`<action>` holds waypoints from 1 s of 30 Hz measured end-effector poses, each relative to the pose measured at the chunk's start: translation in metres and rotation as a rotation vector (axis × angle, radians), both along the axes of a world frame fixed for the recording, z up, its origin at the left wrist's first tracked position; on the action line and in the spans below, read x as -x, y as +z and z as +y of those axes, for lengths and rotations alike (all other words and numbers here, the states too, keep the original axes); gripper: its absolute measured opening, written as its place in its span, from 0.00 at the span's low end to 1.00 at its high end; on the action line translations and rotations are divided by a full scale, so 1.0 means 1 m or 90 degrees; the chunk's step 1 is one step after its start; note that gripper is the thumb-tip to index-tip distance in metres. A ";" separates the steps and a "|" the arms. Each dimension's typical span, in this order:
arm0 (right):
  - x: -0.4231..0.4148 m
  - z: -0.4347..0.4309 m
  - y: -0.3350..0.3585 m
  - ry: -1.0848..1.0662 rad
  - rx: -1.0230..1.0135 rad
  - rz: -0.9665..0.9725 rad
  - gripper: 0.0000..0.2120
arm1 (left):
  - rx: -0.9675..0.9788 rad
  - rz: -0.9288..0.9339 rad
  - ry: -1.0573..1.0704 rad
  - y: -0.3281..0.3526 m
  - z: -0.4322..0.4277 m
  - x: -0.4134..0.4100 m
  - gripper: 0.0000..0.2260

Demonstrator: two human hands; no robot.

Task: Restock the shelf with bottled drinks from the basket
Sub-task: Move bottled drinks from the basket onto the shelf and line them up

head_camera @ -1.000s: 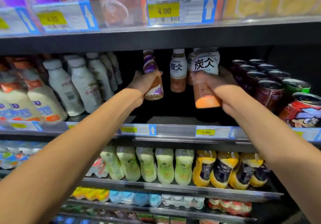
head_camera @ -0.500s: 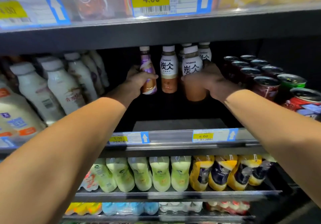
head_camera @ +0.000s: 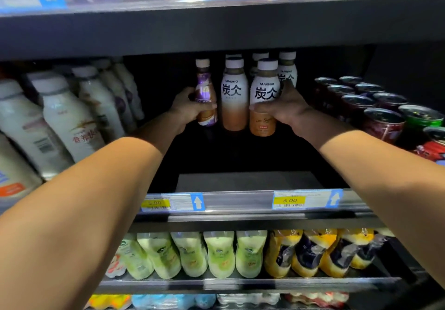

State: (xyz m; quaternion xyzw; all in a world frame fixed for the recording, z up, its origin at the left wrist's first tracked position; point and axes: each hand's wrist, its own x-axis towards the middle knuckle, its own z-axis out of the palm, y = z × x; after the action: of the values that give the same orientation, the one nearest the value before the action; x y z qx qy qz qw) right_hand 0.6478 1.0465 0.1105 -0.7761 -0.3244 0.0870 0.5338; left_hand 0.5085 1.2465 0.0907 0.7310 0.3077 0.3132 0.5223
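Observation:
Both arms reach deep into the dark middle shelf (head_camera: pixel 240 182). My left hand (head_camera: pixel 186 108) grips a slim purple-labelled bottle (head_camera: pixel 204 93) with a beige cap. My right hand (head_camera: pixel 285 107) grips a white-and-brown bottle (head_camera: pixel 263 98) marked TANBING. Between the two stands another TANBING bottle (head_camera: pixel 234 95), upright. More of the same bottles (head_camera: pixel 287 69) stand behind, partly hidden. The basket is not in view.
White milk bottles (head_camera: pixel 69 117) fill the shelf's left side; dark cans (head_camera: pixel 382 119) and a green can (head_camera: pixel 421 117) fill the right. Price tags (head_camera: pixel 290 200) line the shelf edge. Green and yellow bottles (head_camera: pixel 219 254) lie on the shelf below.
Both hands have pushed their bottles further back into the shelf, up to the standing row. The camera has moved closer and lower.

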 end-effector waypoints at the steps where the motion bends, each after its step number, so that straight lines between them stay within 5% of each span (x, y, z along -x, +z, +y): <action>1: -0.001 0.001 0.001 -0.002 0.003 0.002 0.38 | -0.003 0.002 0.002 -0.001 0.002 -0.002 0.29; 8: -0.002 0.004 0.003 -0.016 -0.017 0.022 0.30 | -0.032 0.036 0.071 -0.008 0.017 -0.017 0.35; 15: -0.004 0.007 0.003 -0.043 -0.001 0.006 0.30 | -0.061 0.035 0.092 -0.007 0.016 -0.025 0.19; 30: -0.007 0.010 0.002 -0.074 0.028 -0.004 0.33 | -0.022 0.005 0.132 -0.017 0.027 -0.041 0.22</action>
State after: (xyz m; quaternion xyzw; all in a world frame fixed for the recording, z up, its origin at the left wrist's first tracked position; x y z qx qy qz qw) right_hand 0.6549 1.0569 0.1124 -0.8054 -0.2782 0.0604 0.5199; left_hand 0.5492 1.2740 0.0734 0.7052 0.3782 0.3680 0.4735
